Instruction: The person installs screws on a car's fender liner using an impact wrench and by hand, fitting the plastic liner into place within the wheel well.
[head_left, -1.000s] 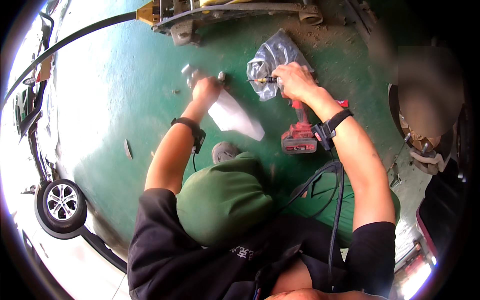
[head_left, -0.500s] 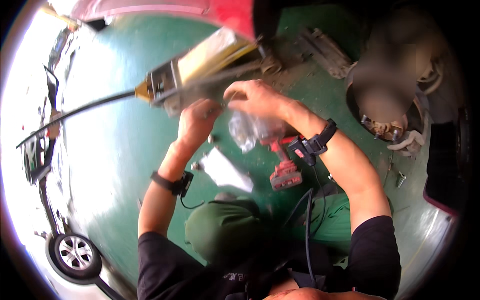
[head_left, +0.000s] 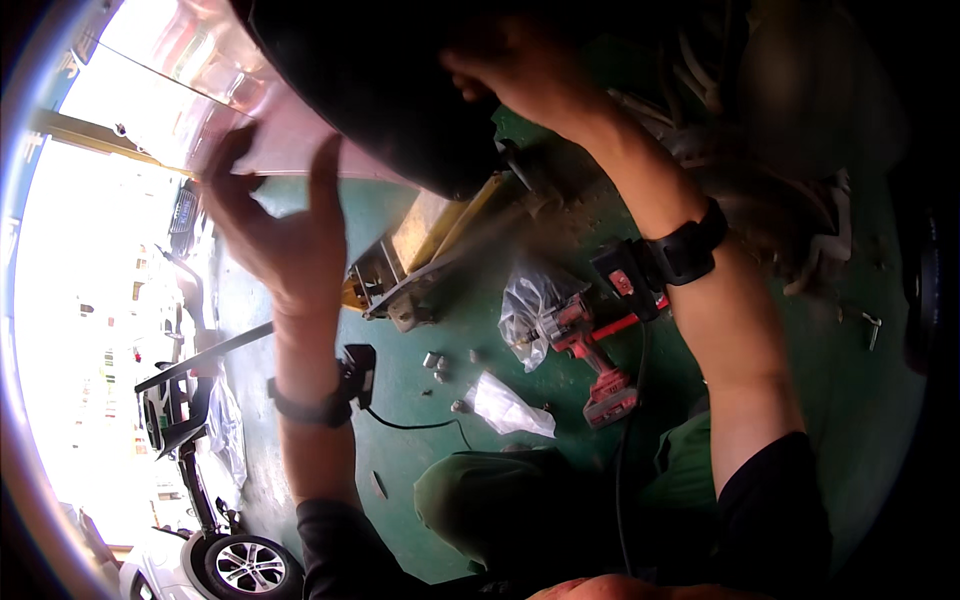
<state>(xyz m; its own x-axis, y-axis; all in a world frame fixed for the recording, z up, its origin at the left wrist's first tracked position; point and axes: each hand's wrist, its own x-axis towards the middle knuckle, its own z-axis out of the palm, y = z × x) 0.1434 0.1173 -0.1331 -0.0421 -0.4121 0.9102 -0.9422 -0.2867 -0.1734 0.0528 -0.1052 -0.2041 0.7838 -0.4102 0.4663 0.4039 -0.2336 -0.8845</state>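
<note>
My left hand (head_left: 275,220) is raised in front of the red car's side panel (head_left: 270,110), thumb and fingers spread apart with nothing between them. My right hand (head_left: 525,75) reaches up into the shadow by the car's dark wheel arch (head_left: 380,100). Its fingers look bent, but darkness and blur hide whether they hold anything. Below the hands, a yellow floor jack (head_left: 425,230) extends under the car. A red and black cordless impact wrench (head_left: 590,365) lies on the green floor, against a clear plastic bag (head_left: 530,305).
A crumpled white paper (head_left: 512,405) and several small metal nuts (head_left: 435,362) lie in front of my knees. The jack's long handle (head_left: 230,350) sticks out to the left. Dark wheel-hub parts (head_left: 770,210) stand at the right. A white car's wheel (head_left: 250,568) is at lower left.
Both hands have come apart and risen from above the floor towards the car, the left one to the left. My view has tilted up, bringing more of the panel and wheel arch in.
</note>
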